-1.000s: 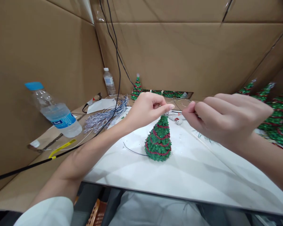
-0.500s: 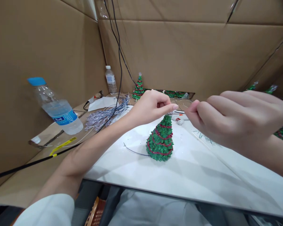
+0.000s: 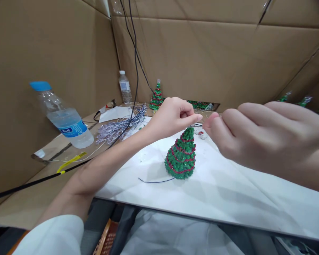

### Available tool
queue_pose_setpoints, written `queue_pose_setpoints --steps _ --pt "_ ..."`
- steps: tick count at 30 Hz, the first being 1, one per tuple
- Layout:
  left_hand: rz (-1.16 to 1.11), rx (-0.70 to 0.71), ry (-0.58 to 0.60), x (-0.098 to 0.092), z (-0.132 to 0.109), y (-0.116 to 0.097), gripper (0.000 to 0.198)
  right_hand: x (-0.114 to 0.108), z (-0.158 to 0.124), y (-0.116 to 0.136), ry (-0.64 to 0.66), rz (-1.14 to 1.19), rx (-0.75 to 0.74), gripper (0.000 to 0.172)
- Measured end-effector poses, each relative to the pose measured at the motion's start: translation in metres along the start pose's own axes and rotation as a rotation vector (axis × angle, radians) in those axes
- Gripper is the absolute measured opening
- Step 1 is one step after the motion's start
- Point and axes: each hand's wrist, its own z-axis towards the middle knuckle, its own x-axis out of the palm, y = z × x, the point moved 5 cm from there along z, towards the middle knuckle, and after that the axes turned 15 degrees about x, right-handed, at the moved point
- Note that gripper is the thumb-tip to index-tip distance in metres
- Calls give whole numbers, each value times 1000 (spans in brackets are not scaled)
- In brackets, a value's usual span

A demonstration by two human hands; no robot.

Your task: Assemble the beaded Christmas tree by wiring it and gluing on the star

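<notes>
A small green Christmas tree (image 3: 181, 156) with a red garland stands on the white tabletop, and a thin dark wire (image 3: 156, 182) trails left from its base. Above the treetop, my left hand (image 3: 172, 115) is closed, thumb and forefinger pinched together. Facing it from the right, my right hand (image 3: 257, 136) is curled closed, its fingertips just short of the left thumb. Whatever the fingers pinch is too thin or hidden to make out. Behind the treetop lies a small white and red piece (image 3: 202, 134), partly covered by my right hand.
A bundle of wires with clear tips (image 3: 117, 129) lies at the left, near a blue-capped water bottle (image 3: 73, 129). Another bottle (image 3: 125, 88) and a decorated tree (image 3: 156, 97) stand by the cardboard wall (image 3: 202, 63). Black cables (image 3: 135, 53) hang down. More trees (image 3: 305, 101) are at the right.
My right hand has moved left, so the gap between my fingertips is narrower. The wire at the tree's base has swung toward the table's front edge.
</notes>
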Motion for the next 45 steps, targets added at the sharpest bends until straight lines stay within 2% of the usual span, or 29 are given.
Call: queue_pose_setpoints --steps 5,9,14,20,26,35,39,42,45 --pt "-44 -40 34 2 0 2 33 2 0 -17 -237 -65 -9 48" --pt "-50 -59 37 2 0 2 31 9 3 -32 -312 -145 54 44" --pt "-49 -58 41 2 0 2 32 22 7 -49 -287 -124 147 38" --pt "-56 -38 54 2 0 3 33 39 14 -64 -249 -52 222 39" --pt "-55 -24 54 1 0 3 32 54 24 -76 -111 56 314 41" --pt "-64 -1 58 1 0 1 37 88 29 -87 216 546 299 34" --pt "-69 21 45 0 0 1 41 103 29 -85 332 646 335 34" --pt "-83 17 49 1 0 1 41 103 28 -84 305 627 315 37" --pt "-79 -8 46 1 0 1 37 81 27 -83 57 461 237 40"
